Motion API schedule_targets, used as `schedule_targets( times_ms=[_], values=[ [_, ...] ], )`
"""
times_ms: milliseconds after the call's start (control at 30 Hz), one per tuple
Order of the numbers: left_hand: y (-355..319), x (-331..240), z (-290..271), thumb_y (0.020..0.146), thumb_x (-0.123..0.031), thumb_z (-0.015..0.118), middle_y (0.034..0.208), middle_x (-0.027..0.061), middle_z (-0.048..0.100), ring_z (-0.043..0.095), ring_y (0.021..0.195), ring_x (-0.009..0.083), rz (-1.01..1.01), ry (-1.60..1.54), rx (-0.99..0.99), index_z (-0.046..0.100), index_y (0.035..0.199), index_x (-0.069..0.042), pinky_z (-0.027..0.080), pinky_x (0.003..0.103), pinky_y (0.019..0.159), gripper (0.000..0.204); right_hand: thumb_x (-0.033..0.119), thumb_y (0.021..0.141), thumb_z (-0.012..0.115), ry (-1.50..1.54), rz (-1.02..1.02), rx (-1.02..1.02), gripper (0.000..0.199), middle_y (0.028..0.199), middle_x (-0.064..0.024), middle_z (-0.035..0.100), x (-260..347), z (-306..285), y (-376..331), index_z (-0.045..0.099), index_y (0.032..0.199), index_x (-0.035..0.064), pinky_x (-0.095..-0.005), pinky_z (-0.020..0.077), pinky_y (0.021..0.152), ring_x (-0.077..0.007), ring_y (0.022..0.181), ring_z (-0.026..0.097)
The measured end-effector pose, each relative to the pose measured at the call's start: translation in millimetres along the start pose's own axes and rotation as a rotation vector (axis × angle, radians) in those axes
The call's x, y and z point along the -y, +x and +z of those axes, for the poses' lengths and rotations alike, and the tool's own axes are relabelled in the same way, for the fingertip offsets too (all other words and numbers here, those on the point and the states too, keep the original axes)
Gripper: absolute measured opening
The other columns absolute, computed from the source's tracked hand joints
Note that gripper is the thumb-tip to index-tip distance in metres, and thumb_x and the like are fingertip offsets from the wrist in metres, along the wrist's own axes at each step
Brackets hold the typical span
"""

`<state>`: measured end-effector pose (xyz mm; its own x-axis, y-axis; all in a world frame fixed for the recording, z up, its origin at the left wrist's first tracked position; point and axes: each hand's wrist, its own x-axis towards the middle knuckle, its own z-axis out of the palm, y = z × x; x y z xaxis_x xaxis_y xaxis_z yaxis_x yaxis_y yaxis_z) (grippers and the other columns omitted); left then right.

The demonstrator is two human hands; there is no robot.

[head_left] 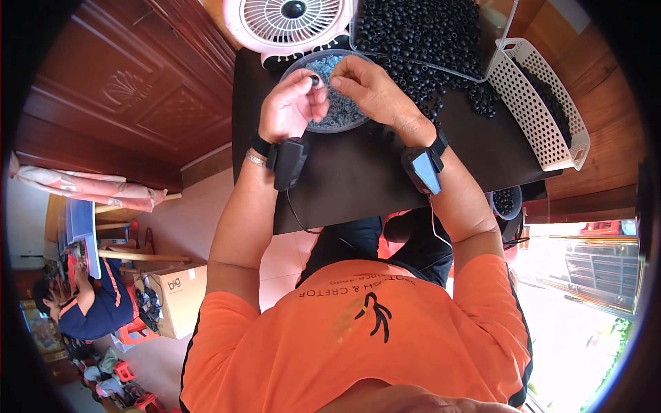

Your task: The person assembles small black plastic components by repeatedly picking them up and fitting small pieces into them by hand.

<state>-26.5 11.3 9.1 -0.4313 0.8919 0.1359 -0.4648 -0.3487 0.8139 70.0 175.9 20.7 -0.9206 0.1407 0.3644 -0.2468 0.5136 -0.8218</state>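
Observation:
My left hand (295, 104) is closed in a pinch of thumb and finger around a small black ring-shaped piece (315, 80), its hole facing sideways. Just to its right, my right hand (372, 88) has thumb and forefinger pressed together; whatever lies between them is too small to make out. Both hands are over a round clear bowl (337, 130) of small translucent bluish pieces (342, 112). The fingertips of the two hands are close but apart. Wrist-worn black devices sit on both forearms.
A clear bin (451, 73) of black pieces lies at the far right, spilling onto the dark table (330, 186). Beside it stands a white perforated basket (540, 124); a pink fan (289, 24) is behind the bowl. Below the table's right edge sits another tub (506, 201). A co-worker (96, 303) sits far left.

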Motion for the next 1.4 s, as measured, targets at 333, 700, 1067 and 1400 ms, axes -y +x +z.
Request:
schedule_targets(
  times_ms=[333,700,1067,1400],
  values=[
    [-0.3,-0.2,1.8,0.09,-0.021,0.049,0.08,0.0089,0.057,0.055,0.064,0.0179,0.003,-0.03,0.0,0.051,0.093,-0.007,0.041,0.026,0.055,0.014,0.01,0.085,0.061,0.245,-0.049,-0.089,0.015,0.082,-0.003,0.063,6.5,-5.8,-2.0,0.06,0.095,-0.0018,-0.024,0.0474,0.071,-0.0079,0.077,0.056],
    [5.5,7.2,5.2,0.087,-0.017,0.057,0.082,0.0018,0.056,0.055,0.066,0.0079,0.212,0.673,-0.303,0.057,0.094,-0.004,0.04,0.02,0.051,0.015,0.011,0.081,0.063,-0.092,-0.089,-0.146,0.014,0.081,-0.0109,0.064,17.7,-3.3,-5.4,0.062,0.091,0.0026,-0.0316,0.0487,0.066,-0.0223,0.073,0.063],
    [0.5,6.1,14.4,0.088,-0.017,0.053,0.075,-0.0003,0.055,0.051,0.062,0.0065,0.176,0.756,-0.229,0.056,0.092,-0.004,0.039,0.019,0.052,0.014,0.009,0.078,0.06,-0.376,-0.395,-0.206,0.009,0.079,-0.0128,0.062,21.7,-1.6,-9.2,0.061,0.085,0.0025,-0.0372,0.0479,0.068,-0.031,0.077,0.059],
    [-33.0,-24.6,-6.6,0.09,-0.019,0.049,0.082,0.0073,0.055,0.053,0.07,0.0194,0.274,0.168,-0.301,0.054,0.096,-0.003,0.042,0.029,0.058,0.018,0.014,0.079,0.062,-0.07,-0.61,-0.277,0.015,0.089,-0.0102,0.063,23.1,20.3,-8.9,0.068,0.091,0.0075,-0.0353,0.0493,0.073,-0.0276,0.086,0.06]
  ],
)
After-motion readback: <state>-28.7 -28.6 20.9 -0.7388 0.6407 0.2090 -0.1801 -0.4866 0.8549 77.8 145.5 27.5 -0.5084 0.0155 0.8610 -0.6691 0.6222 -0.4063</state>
